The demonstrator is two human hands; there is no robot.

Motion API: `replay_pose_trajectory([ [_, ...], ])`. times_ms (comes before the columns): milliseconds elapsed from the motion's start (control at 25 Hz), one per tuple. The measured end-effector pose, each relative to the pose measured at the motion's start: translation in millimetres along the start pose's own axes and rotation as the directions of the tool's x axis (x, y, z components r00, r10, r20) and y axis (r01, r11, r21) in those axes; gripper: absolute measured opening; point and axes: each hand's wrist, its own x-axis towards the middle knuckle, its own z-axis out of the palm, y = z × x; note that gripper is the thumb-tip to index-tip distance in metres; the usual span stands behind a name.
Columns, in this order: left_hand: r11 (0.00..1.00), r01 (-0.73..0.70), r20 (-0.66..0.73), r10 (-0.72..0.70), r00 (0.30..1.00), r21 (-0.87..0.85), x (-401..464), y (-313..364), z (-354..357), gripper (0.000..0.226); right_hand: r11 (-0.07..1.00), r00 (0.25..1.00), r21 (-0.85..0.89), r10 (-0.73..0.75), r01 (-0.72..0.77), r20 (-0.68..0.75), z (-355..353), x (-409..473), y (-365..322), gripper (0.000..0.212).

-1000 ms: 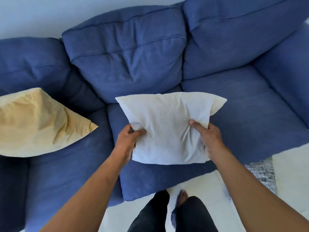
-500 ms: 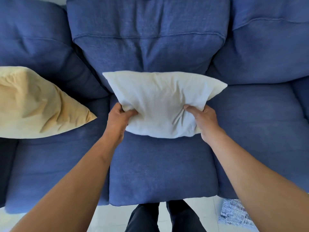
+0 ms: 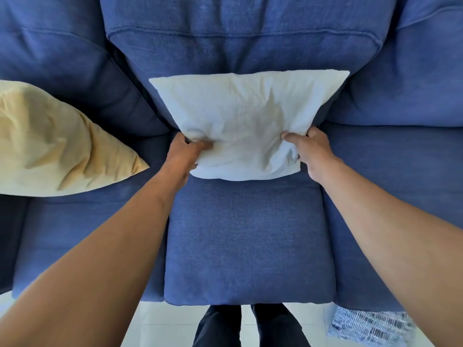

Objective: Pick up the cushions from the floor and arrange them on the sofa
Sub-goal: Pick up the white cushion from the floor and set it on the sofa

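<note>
Since a second ago the white cushion (image 3: 241,121) has travelled from above the front of the seat to the back of the sofa (image 3: 240,246), and the view has closed in. At the left end of the sofa a yellow cushion (image 3: 55,144) leans on the left back cushion, one corner pointing toward the middle seat. The left hand (image 3: 181,156) pinches the white cushion's lower left corner, thumb on the front face, fingers hidden behind. The cushion stands tilted against the middle back cushion, bottom edge on the rear of the middle seat, long axis running left to right. The right hand (image 3: 310,152) pinches the lower right corner the same way. Both hands sit below the cushion's middle, equally near, so its bulk lies up and away from them; letting go looks like the next move. A patterned blue rug (image 3: 368,326) shows on the floor by the sofa's right front edge.
</note>
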Motion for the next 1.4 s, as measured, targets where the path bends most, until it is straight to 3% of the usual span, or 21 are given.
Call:
replay_pose_trajectory([
  [120, 0.991, -0.086, -0.083, 0.078, 0.993, -0.098, 4.3, 27.5, -16.2, 0.050, 0.990, 0.994, 0.115, -0.072, 0.082, -0.088, -10.3, -3.7, -25.3, 0.036],
  [200, 0.975, -0.137, -0.049, 0.130, 0.990, -0.177, 7.2, 51.6, -27.5, 0.039, 0.975, 0.983, 0.184, -0.101, 0.129, -0.150, -12.9, -2.9, -47.2, 0.037],
  [320, 0.952, -0.290, -0.089, 0.282, 0.955, -0.093, 10.4, 74.9, -35.3, 0.014, 0.972, 0.964, 0.136, -0.163, 0.194, -0.211, -13.6, 2.3, -71.8, 0.015],
  [440, 0.926, -0.377, -0.235, 0.360, 0.903, -0.028, 14.9, 77.7, -41.4, 0.024, 0.964, 0.918, 0.075, -0.216, 0.254, -0.332, -15.4, 9.0, -80.2, 0.016],
  [600, 0.961, -0.272, -0.208, 0.277, 0.938, 0.052, 18.0, 75.7, -42.2, 0.020, 0.990, 0.953, 0.046, -0.116, 0.134, -0.280, -9.4, 9.1, -75.3, 0.026],
  [640, 0.966, -0.254, -0.214, 0.259, 0.942, 0.050, 15.0, 74.7, -41.0, 0.028, 0.991, 0.958, 0.059, -0.098, 0.118, -0.270, -8.5, 6.3, -73.2, 0.030],
  [800, 0.943, -0.257, -0.369, 0.321, 0.872, 0.210, -14.4, 59.9, -40.8, 0.027, 0.988, 0.949, 0.025, -0.137, 0.150, -0.282, -11.8, -18.1, -60.9, 0.021],
  [880, 0.916, -0.245, -0.358, 0.355, 0.863, 0.318, -39.3, 43.0, -36.7, 0.034, 0.988, 0.950, -0.053, -0.151, 0.142, -0.275, -16.4, -40.2, -50.3, 0.043],
  [1080, 0.781, -0.388, -0.007, 0.448, 0.894, 0.489, -97.7, 3.4, 3.6, 0.018, 0.893, 0.961, -0.436, -0.208, 0.112, -0.180, -36.1, -104.7, -15.8, 0.062],
  [1240, 0.555, -0.578, 0.398, 0.421, 0.815, 0.598, -141.5, -15.8, 57.2, 0.061, 0.742, 0.960, -0.670, -0.208, 0.031, -0.187, -69.9, -157.9, 24.6, 0.063],
  [1400, 0.339, -0.709, 0.598, 0.382, 0.705, 0.618, -175.9, -35.2, 113.8, 0.074, 0.684, 0.955, -0.725, -0.159, -0.076, -0.250, -111.9, -199.6, 76.8, 0.065],
])
